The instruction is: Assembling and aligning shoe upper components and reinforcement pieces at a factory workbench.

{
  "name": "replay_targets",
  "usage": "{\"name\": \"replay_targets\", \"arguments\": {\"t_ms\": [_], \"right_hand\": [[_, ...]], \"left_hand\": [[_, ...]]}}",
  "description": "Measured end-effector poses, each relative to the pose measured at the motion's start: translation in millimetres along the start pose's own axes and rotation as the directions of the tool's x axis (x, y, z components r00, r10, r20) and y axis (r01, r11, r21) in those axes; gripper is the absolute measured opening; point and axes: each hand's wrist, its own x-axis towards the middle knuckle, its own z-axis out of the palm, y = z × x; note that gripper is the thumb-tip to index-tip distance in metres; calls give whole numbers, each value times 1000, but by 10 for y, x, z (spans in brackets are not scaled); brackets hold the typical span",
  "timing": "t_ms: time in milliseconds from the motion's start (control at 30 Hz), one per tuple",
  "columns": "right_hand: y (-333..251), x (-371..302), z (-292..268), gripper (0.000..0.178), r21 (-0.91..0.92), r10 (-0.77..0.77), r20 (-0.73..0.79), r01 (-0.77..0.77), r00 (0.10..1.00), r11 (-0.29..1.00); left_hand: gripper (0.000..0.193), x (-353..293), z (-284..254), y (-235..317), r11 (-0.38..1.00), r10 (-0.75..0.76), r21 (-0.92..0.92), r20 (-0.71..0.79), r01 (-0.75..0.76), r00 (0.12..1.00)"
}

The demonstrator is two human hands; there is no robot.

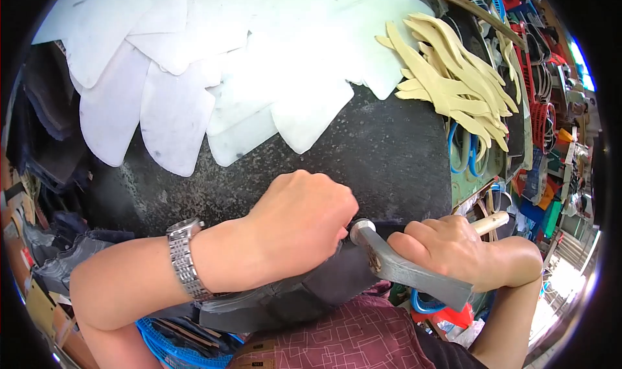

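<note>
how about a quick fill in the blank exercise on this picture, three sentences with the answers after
1. The right hand grips the hammer by its wooden ____.
2. Just above the left hand, the person wears a silver-coloured ____ on the wrist.
3. The curved cream strips lie to the ____ of the white cut sheets.

Missing words: handle; wristwatch; right.

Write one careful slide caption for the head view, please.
Right hand grips a hammer beside the left hand; white sheets and cream strips lie beyond.
</note>
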Motion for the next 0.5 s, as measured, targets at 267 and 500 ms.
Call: {"name": "replay_targets", "arguments": {"t_ms": [267,500], "right_hand": [[-95,-13,38,23,45,86,4,-86,996,995],[-34,-1,7,23,-27,91,-19,-91,996,995]], "left_hand": [[11,-154,149,-106,763,563,438,-90,-475,821],[12,-204,261,-208,678,685,479,-136,-558,716]]}}
